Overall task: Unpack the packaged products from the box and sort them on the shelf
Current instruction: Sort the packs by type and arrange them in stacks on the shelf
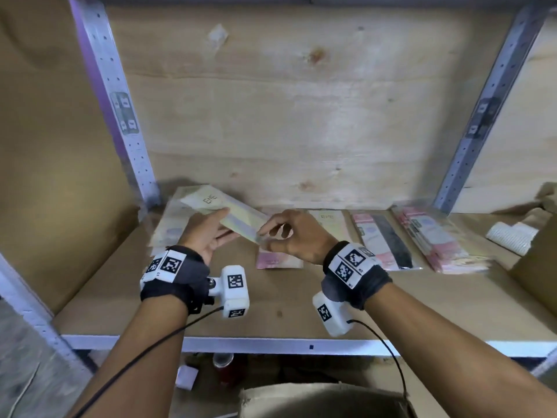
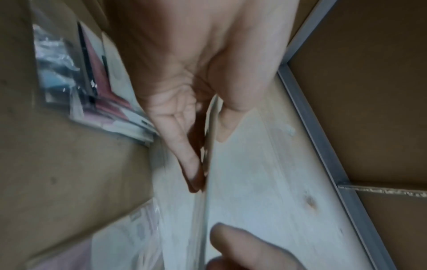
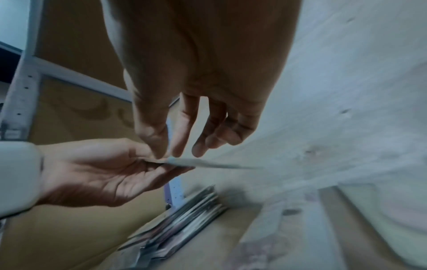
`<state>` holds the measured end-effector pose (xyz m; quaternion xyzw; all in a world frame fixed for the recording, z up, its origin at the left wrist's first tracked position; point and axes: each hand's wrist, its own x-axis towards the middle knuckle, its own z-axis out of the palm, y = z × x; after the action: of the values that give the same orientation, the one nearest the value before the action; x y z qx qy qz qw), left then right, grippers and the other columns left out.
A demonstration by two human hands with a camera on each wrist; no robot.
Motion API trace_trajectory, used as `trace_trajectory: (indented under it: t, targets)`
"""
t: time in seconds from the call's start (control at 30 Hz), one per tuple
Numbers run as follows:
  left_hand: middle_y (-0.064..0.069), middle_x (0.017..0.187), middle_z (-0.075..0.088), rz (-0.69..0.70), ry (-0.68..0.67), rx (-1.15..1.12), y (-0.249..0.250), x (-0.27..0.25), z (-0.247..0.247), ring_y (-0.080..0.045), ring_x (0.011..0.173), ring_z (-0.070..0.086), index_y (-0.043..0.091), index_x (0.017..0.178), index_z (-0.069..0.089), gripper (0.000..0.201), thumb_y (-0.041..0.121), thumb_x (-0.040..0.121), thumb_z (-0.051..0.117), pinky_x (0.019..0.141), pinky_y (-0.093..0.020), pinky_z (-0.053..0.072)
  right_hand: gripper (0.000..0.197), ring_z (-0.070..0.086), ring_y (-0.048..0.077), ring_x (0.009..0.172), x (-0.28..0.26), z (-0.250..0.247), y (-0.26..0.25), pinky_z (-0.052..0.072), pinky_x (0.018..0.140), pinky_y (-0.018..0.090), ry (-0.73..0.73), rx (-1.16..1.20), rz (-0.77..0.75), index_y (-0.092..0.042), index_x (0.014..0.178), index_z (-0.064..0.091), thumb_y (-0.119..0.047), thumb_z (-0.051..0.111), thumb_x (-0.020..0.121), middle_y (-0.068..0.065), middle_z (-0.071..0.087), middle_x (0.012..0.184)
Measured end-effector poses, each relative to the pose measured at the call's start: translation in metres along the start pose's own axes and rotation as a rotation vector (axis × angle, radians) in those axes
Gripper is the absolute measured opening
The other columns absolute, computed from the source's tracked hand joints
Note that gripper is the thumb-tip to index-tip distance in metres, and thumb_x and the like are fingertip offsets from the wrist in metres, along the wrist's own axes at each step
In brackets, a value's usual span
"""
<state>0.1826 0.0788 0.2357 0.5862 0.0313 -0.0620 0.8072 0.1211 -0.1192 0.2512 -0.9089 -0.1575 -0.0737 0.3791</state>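
Observation:
Both hands hold one flat pale yellow packet [image 1: 232,217] printed "EVE" in the air above the left of the shelf board [image 1: 271,346]. My left hand [image 1: 223,226] grips its left part, thumb on top and fingers beneath. My right hand [image 1: 263,236] pinches its near right end between thumb and forefinger. In the left wrist view the packet [image 2: 208,210] shows edge-on between the thumb and fingers of the left hand [image 2: 208,146]. In the right wrist view the right hand [image 3: 171,155] nips the thin packet [image 3: 208,164] beside the left hand [image 3: 104,169].
On the shelf lie a pale pile [image 1: 168,218] under the held packet, a pink packet [image 1: 277,260], a yellow packet [image 1: 331,224], pink-and-black packets [image 1: 385,239] and a pink pile [image 1: 437,239]. A white ribbed roll [image 1: 512,236] lies far right. The cardboard box [image 1: 325,399] stands below.

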Motion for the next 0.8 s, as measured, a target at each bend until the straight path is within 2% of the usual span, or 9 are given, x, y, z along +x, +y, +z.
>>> trace_trajectory:
  t: [0.1, 0.17, 0.27, 0.37, 0.5, 0.57, 0.63, 0.7, 0.8]
  targets:
    - [-0.012, 0.119, 0.07, -0.036, -0.079, 0.059, -0.013, -0.005, 0.019, -0.026, 0.104, 0.069, 0.012, 0.119, 0.059, 0.02, 0.012, 0.099, 0.058, 0.078, -0.034, 0.063, 0.023, 0.055, 0.008, 0.086, -0.018, -0.02, 0.029, 0.045, 0.079, 0.019, 0.16, 0.045, 0.11, -0.021, 0.101, 0.072, -0.027, 0.079, 0.08, -0.007, 0.061, 0.097]
    - [-0.013, 0.121, 0.069, -0.066, -0.148, 0.082, -0.019, -0.009, 0.032, -0.025, 0.103, 0.069, 0.013, 0.121, 0.059, 0.022, 0.012, 0.099, 0.059, 0.076, -0.032, 0.063, 0.022, 0.056, 0.01, 0.087, -0.026, -0.032, 0.051, 0.045, 0.08, 0.025, 0.236, 0.02, 0.192, -0.026, 0.101, 0.066, -0.033, 0.076, 0.082, -0.003, 0.062, 0.101]
    - [-0.015, 0.126, 0.068, -0.131, -0.241, 0.146, -0.03, -0.011, 0.051, -0.029, 0.112, 0.066, 0.008, 0.132, 0.057, 0.035, 0.016, 0.098, 0.06, 0.084, -0.035, 0.061, 0.039, 0.062, 0.016, 0.096, -0.036, -0.047, 0.078, 0.049, 0.079, 0.026, 0.072, 0.214, 0.393, -0.025, 0.121, 0.062, -0.039, 0.072, 0.086, 0.003, 0.068, 0.107]
    - [-0.016, 0.125, 0.069, -0.181, -0.258, 0.184, -0.039, -0.01, 0.066, -0.029, 0.11, 0.066, 0.007, 0.131, 0.059, 0.038, 0.018, 0.095, 0.064, 0.086, -0.037, 0.059, 0.031, 0.065, 0.013, 0.092, -0.049, -0.054, 0.102, 0.046, 0.076, 0.021, -0.106, 0.405, 0.428, -0.016, 0.119, 0.066, -0.016, 0.071, 0.088, 0.0, 0.074, 0.095]
    - [-0.015, 0.117, 0.073, -0.094, -0.165, 0.143, -0.047, -0.002, 0.077, -0.022, 0.091, 0.07, 0.005, 0.125, 0.065, 0.035, 0.021, 0.094, 0.068, 0.086, -0.036, 0.058, 0.025, 0.065, 0.016, 0.092, -0.063, -0.062, 0.119, 0.045, 0.084, 0.024, -0.154, 0.407, 0.429, -0.014, 0.112, 0.068, -0.006, 0.069, 0.088, 0.007, 0.074, 0.098]
    - [-0.014, 0.112, 0.073, -0.051, -0.067, 0.134, -0.05, 0.003, 0.079, -0.024, 0.091, 0.069, 0.004, 0.123, 0.066, 0.036, 0.026, 0.094, 0.067, 0.075, -0.032, 0.057, 0.026, 0.062, 0.023, 0.093, -0.066, -0.066, 0.123, 0.043, 0.086, 0.033, -0.181, 0.406, 0.437, -0.012, 0.114, 0.067, -0.008, 0.07, 0.088, 0.021, 0.071, 0.107]
    - [-0.009, 0.1, 0.076, -0.031, 0.031, 0.165, -0.054, 0.01, 0.08, -0.02, 0.083, 0.071, 0.009, 0.11, 0.071, 0.03, 0.033, 0.094, 0.066, 0.063, -0.026, 0.054, 0.027, 0.054, 0.025, 0.086, -0.069, -0.07, 0.126, 0.038, 0.078, 0.035, -0.179, 0.424, 0.436, -0.01, 0.114, 0.067, -0.009, 0.071, 0.087, 0.027, 0.068, 0.102]
    - [-0.003, 0.084, 0.076, -0.018, 0.104, 0.198, -0.06, 0.015, 0.08, -0.013, 0.066, 0.071, 0.015, 0.092, 0.07, 0.021, 0.036, 0.093, 0.067, 0.051, -0.02, 0.052, 0.026, 0.052, 0.021, 0.079, -0.07, -0.073, 0.131, 0.035, 0.073, 0.032, -0.192, 0.408, 0.423, -0.009, 0.113, 0.068, -0.011, 0.072, 0.088, 0.02, 0.067, 0.09]
    - [-0.005, 0.083, 0.075, -0.007, 0.143, 0.243, -0.07, 0.024, 0.081, -0.019, 0.071, 0.071, 0.016, 0.082, 0.068, 0.024, 0.038, 0.093, 0.068, 0.052, -0.022, 0.053, 0.026, 0.049, 0.005, 0.055, -0.07, -0.076, 0.136, 0.035, 0.059, 0.018, -0.241, 0.329, 0.423, -0.009, 0.114, 0.067, -0.013, 0.072, 0.089, -0.009, 0.063, 0.061]
